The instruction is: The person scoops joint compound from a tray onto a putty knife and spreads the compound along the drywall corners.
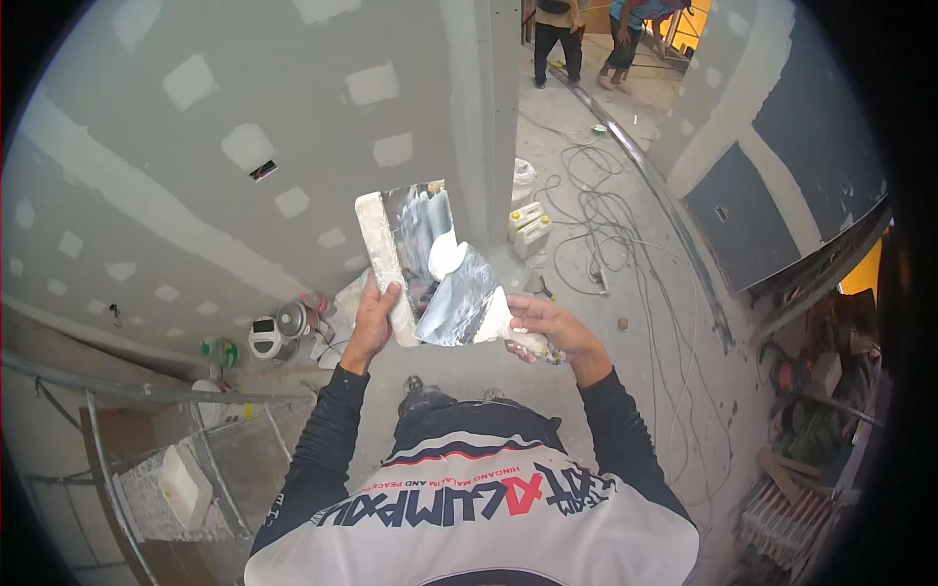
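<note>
My left hand (pixel 372 317) is closed round the pale, compound-crusted back edge of a wide putty blade (pixel 415 210), its metal face smeared with white. My right hand (pixel 557 332) grips the handle of a putty knife (pixel 457 305), whose broad blade overlaps the wide one in front of my chest. A dollop of white joint compound (pixel 447 256) sits where the two blades meet. White residue also coats the knife's handle end and some of my right fingers.
A grey drywall (pixel 322 127) with white filled patches stands ahead and left. Cables (pixel 606 205) tangle across the floor at right. White jugs (pixel 531 230) stand by the wall's end. Scaffolding (pixel 147 396) is at lower left. Two people (pixel 559 39) stand far back.
</note>
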Demonstrator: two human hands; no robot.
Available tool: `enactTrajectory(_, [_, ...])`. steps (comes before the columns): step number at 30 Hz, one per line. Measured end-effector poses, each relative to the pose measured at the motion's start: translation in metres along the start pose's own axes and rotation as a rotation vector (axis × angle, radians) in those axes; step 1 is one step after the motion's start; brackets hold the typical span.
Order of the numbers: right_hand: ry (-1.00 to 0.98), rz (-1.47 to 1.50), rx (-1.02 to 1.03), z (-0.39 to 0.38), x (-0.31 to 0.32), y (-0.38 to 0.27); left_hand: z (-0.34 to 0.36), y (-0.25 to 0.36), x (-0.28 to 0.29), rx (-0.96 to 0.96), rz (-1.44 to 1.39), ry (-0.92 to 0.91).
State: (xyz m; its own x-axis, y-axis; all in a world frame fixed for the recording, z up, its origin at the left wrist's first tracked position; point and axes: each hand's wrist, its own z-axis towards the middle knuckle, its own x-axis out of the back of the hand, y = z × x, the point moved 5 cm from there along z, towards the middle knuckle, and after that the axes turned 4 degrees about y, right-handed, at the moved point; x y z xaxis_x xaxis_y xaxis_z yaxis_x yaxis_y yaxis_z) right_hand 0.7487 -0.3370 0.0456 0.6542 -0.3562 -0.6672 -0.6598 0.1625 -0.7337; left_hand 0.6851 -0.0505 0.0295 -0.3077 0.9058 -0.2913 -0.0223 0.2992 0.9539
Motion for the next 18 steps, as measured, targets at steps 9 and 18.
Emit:
enactTrajectory(9, [-0.133,0.058,0.000,0.040,0.028,0.003,0.027,0.042,0.039,-0.049,0.334,-0.115])
enactTrajectory(18, [-0.218,0.241,0.206,0.067,0.066,0.072,0.039,0.031,0.073,0.033,0.212,-0.294])
